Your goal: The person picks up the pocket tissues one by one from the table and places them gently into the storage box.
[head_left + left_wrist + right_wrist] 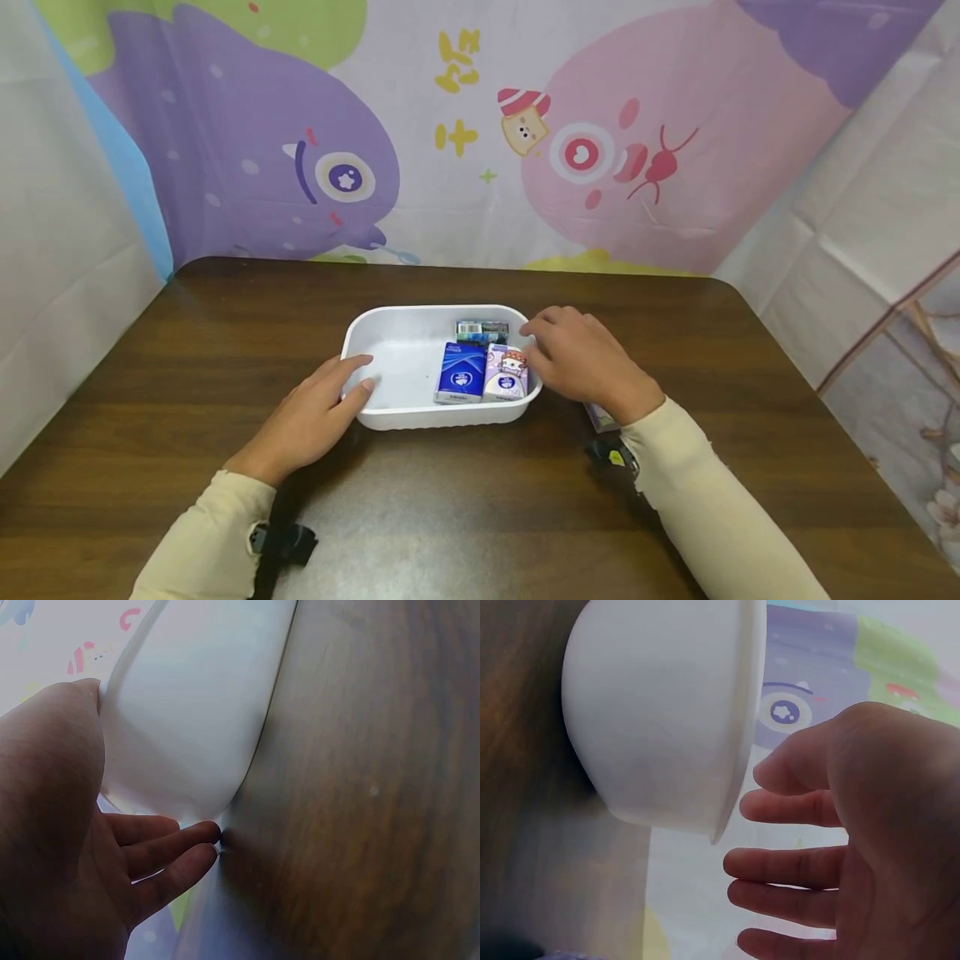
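Note:
A white plastic bin [401, 358] stands on the table, holding a blue tissue pack [461, 372], a pale cartoon-print tissue pack [507, 372] and a small dark patterned pack [482, 332] at its right. My left hand [311, 412] holds the bin's left end, thumb and index finger over the rim. In the left wrist view, the other fingers [176, 859] lie along the outer wall. At the right end, my right hand [585, 358] has its fingertips close to the rim. Its fingers [784, 866] are spread and fairly straight in the right wrist view.
Another small patterned pack [602, 417] lies on the brown wooden table [450, 508], partly under my right wrist. A cartoon-print cloth [465, 208] hangs behind the table, with pale cloth walls [60, 275] at both sides. Each sleeve carries a black wrist camera [285, 543].

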Demonstrator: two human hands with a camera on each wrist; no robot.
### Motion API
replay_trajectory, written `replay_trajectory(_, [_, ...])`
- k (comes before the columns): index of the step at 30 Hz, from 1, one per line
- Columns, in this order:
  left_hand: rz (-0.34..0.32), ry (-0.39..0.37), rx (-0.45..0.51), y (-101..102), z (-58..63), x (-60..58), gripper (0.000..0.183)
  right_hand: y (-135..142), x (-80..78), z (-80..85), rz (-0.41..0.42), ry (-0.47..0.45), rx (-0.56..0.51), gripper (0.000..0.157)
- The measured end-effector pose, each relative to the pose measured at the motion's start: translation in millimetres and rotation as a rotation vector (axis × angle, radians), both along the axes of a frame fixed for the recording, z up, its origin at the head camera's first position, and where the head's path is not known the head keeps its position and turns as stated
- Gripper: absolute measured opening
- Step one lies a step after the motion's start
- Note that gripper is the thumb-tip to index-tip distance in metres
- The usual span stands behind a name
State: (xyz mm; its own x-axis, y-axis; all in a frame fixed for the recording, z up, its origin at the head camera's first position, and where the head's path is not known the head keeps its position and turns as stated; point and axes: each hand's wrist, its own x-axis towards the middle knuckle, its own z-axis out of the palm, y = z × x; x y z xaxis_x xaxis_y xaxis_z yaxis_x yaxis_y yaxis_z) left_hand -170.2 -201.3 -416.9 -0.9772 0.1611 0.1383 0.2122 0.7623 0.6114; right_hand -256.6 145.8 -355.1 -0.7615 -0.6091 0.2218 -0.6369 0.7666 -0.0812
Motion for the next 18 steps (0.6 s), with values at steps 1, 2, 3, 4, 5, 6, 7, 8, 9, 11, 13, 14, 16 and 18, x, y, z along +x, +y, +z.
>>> replay_trajectory(1, [0.001, 0.0, -0.001, 0, 0.0, 0.0, 0.058, 1, -0.2, 0.4, -0.001, 0.007, -0.002, 0.032])
replay_trajectory(2, [0.001, -0.001, 0.0, 0, -0.1, 0.0, 0.058, 2, -0.3, 0.9, -0.002, 0.009, -0.005, 0.032])
replay_trajectory(3, [0.002, -0.002, -0.001, 0, 0.1, 0.0, 0.059, 3, -0.6, 1.0, -0.002, 0.011, -0.006, 0.032])
replay_trajectory(4, [0.002, -0.004, -0.002, 0, 0.0, -0.1, 0.059, 3, -1.0, 1.1, -0.002, 0.012, -0.005, 0.032])
replay_trajectory(5, [0.002, -0.005, -0.003, 0, 0.0, -0.2, 0.059, 4, -1.4, 1.2, -0.002, 0.012, -0.002, 0.032])
replay_trajectory(6, [0.002, -0.006, -0.003, 0, 0.0, -0.2, 0.059, 5, -1.7, 1.4, -0.004, 0.01, 0.003, 0.032])
replay_trajectory(7, [0.003, -0.007, -0.004, 0, 0.0, -0.2, 0.059, 6, -2.0, 1.6, -0.009, 0.007, 0.007, 0.033])
replay_trajectory(8, [0.003, -0.007, -0.005, 0, -0.1, -0.3, 0.059, 6, -1.9, 2.2, -0.016, 0.0, 0.011, 0.033])
replay_trajectory(9, [0.004, -0.006, -0.005, 0, -0.1, -0.4, 0.059, 7, -2.0, 2.5, -0.025, -0.011, 0.014, 0.033])
replay_trajectory(11, [0.003, -0.005, -0.006, 0, -0.1, -0.6, 0.059, 8, -2.5, 3.3, -0.043, -0.022, 0.028, 0.033])
replay_trajectory(13, [0.003, -0.007, -0.006, 1, 0.1, -0.6, 0.058, 9, -2.6, 4.2, -0.066, -0.034, 0.043, 0.033])
replay_trajectory(14, [0.004, -0.01, -0.006, 0, -0.1, -0.7, 0.058, 10, -2.7, 4.4, -0.078, -0.037, 0.053, 0.033])
replay_trajectory(16, [0.003, -0.012, -0.007, 0, 0.1, -0.7, 0.058, 10, -3.0, 4.6, -0.109, -0.046, 0.079, 0.033])
replay_trajectory(18, [0.005, -0.013, -0.007, 0, 0.3, -0.7, 0.058, 11, -2.4, 4.9, -0.147, -0.065, 0.097, 0.034])
